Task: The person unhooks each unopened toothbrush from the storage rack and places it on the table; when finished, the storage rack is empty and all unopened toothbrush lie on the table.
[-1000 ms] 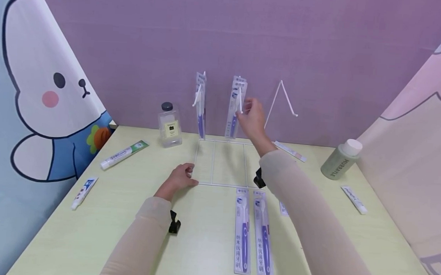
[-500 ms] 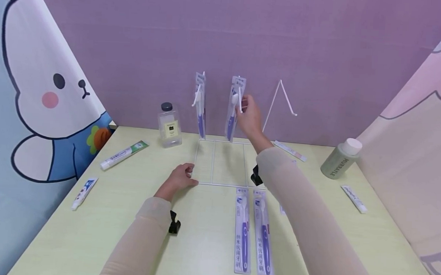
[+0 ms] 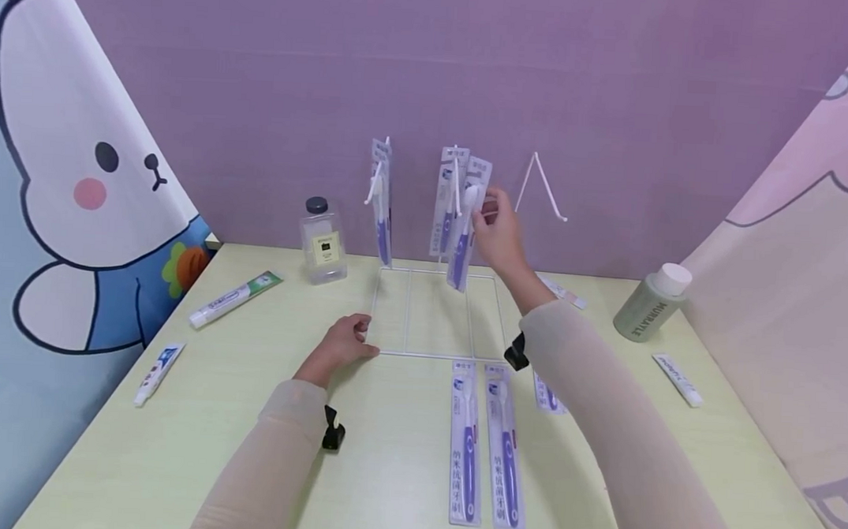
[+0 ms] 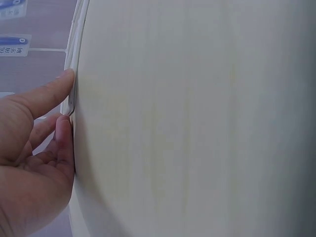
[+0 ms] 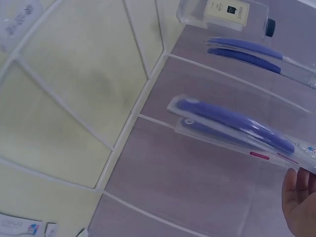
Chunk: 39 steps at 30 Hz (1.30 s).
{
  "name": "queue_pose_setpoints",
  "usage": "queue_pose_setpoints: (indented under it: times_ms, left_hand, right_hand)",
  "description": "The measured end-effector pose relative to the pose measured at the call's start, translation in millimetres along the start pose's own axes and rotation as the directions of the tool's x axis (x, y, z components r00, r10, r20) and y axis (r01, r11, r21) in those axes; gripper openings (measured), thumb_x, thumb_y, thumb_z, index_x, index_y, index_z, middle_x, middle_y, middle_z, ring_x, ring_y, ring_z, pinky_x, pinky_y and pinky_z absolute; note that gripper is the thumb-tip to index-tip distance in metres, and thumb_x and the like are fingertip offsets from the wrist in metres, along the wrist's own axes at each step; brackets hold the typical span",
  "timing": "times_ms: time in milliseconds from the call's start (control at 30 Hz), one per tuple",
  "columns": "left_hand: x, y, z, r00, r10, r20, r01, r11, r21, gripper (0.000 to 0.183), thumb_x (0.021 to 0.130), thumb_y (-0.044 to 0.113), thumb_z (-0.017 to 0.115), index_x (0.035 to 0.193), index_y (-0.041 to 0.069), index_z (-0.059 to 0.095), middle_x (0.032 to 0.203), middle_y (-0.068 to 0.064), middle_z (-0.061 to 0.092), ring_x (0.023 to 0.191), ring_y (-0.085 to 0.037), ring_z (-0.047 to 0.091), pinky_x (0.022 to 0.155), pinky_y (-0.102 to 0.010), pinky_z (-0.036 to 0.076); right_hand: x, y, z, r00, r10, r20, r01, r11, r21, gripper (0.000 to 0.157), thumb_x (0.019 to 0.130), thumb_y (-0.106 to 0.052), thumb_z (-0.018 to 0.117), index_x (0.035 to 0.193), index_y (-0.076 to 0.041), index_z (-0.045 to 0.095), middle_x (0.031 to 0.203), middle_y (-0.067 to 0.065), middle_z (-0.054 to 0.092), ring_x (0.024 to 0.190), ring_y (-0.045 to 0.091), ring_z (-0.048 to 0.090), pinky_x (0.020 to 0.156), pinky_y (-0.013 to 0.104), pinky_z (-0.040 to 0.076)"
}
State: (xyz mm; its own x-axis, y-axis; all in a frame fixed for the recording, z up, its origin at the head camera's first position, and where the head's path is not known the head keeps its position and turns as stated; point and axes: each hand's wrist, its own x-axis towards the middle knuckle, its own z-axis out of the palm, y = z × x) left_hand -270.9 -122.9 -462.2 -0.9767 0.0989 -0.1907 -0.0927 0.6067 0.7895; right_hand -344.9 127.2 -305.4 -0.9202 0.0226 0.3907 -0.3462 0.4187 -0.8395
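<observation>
In the head view my right hand [image 3: 500,232] pinches the edge of a packaged purple toothbrush [image 3: 460,254], tilted slightly, just right of the middle hook of a white wire rack [image 3: 430,355]. Whether its card still touches the hook's tip is hard to tell. Behind it another packaged toothbrush [image 3: 442,218] hangs on that hook. Packaged toothbrushes [image 3: 383,223] also hang on the left hook, while the right hook [image 3: 550,187] is bare. My left hand [image 3: 342,344] holds the rack's base at its left front corner, thumb and fingers on the wire [image 4: 74,91] in the left wrist view.
Two packaged toothbrushes [image 3: 466,448] [image 3: 504,449] lie before the rack, with another [image 3: 548,396] partly under the right forearm. Around the rack are toothpaste tubes [image 3: 234,300] [image 3: 677,380], a clear bottle [image 3: 324,244] and a green bottle [image 3: 651,306].
My right hand has moved the front toothbrush right and toward me, away from the one on the middle hook, which now shows separately. The left hand keeps its place on the rack.
</observation>
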Motion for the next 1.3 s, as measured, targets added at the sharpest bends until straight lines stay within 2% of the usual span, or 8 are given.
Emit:
queue_pose_setpoints:
  times_ms: [200,333,467,667,833,967,1167,1300]
  left_hand:
    - [0.9,-1.0,0.1,1.000,0.002,0.001,-0.002,1.000,0.021,0.067,0.075,0.010,0.072,0.133,0.002,0.039,0.115,-0.012,0.047,0.103,-0.026,0.046,0.088,-0.038,0.040]
    - [2.0,-0.4,0.1,1.000,0.011,-0.003,-0.010,1.000,0.023,0.066,0.075,0.009,0.072,0.132,0.002,0.040,0.111,-0.012,0.048,0.101,-0.026,0.046,0.087,-0.038,0.040]
    - [2.8,-1.4,0.0,1.000,0.014,0.002,-0.014,1.000,0.020,0.067,0.075,0.009,0.072,0.133,0.002,0.039,0.111,-0.012,0.048,0.101,-0.026,0.046,0.087,-0.038,0.040]
    - [4.1,-4.7,0.4,1.000,0.012,0.008,-0.012,1.000,0.020,0.067,0.076,0.009,0.072,0.134,0.003,0.038,0.115,-0.012,0.047,0.103,-0.026,0.046,0.088,-0.038,0.040]
    - [6.0,-5.8,0.1,1.000,0.017,0.015,-0.017,1.000,0.017,0.068,0.076,0.010,0.072,0.134,0.003,0.038,0.114,-0.011,0.047,0.102,-0.026,0.046,0.087,-0.038,0.041]
    - [6.1,-4.9,-0.6,1.000,0.012,0.018,-0.013,1.000,0.019,0.068,0.076,0.011,0.072,0.134,0.004,0.038,0.114,-0.011,0.047,0.103,-0.026,0.046,0.088,-0.038,0.040]
    - [5.1,-2.6,-1.5,1.000,0.001,0.019,-0.001,1.000,0.020,0.067,0.076,0.010,0.071,0.134,0.004,0.038,0.114,-0.010,0.047,0.102,-0.025,0.046,0.088,-0.037,0.040]
    - [5.7,-1.9,-0.8,1.000,-0.003,0.022,0.002,1.000,0.022,0.067,0.076,0.010,0.071,0.134,0.004,0.037,0.115,-0.011,0.047,0.103,-0.026,0.045,0.088,-0.038,0.040]
  right_hand:
    - [-26.9,14.3,-10.9,0.995,0.022,0.095,-0.031,0.995,0.094,0.039,0.087,0.004,0.051,0.124,0.002,0.038,0.096,0.018,0.051,0.082,0.027,0.053,0.064,0.032,0.053]
    - [-49.2,22.0,-13.7,0.986,0.069,0.155,-0.093,0.984,0.155,0.045,0.086,0.006,0.051,0.128,0.001,0.034,0.097,0.020,0.052,0.082,0.030,0.055,0.064,0.037,0.053]
    - [-73.3,30.8,-11.9,0.966,0.138,0.220,-0.184,0.961,0.204,0.050,0.086,0.007,0.051,0.131,-0.002,0.029,0.099,0.021,0.054,0.079,0.030,0.057,0.065,0.039,0.053]
    - [-104.8,41.8,-2.9,0.908,0.254,0.334,-0.347,0.901,0.259,0.051,0.086,0.007,0.050,0.131,-0.004,0.028,0.098,0.022,0.053,0.075,0.027,0.057,0.065,0.040,0.053]
    - [-130.2,49.4,5.4,0.838,0.359,0.410,-0.476,0.849,0.229,0.051,0.087,0.006,0.051,0.131,-0.005,0.028,0.098,0.019,0.051,0.075,0.025,0.056,0.066,0.039,0.052]
    - [-148.7,57.0,11.4,0.788,0.405,0.464,-0.537,0.820,0.196,0.052,0.086,0.006,0.052,0.131,-0.004,0.029,0.096,0.018,0.050,0.073,0.025,0.056,0.065,0.039,0.052]
    - [-168.9,61.2,17.3,0.749,0.425,0.509,-0.577,0.796,0.184,0.053,0.085,0.005,0.054,0.131,-0.003,0.028,0.095,0.018,0.050,0.070,0.026,0.057,0.064,0.039,0.052]
    - [-177.5,62.0,19.1,0.729,0.438,0.526,-0.581,0.802,0.137,0.055,0.083,0.005,0.057,0.131,-0.001,0.029,0.091,0.017,0.051,0.065,0.025,0.058,0.064,0.039,0.053]
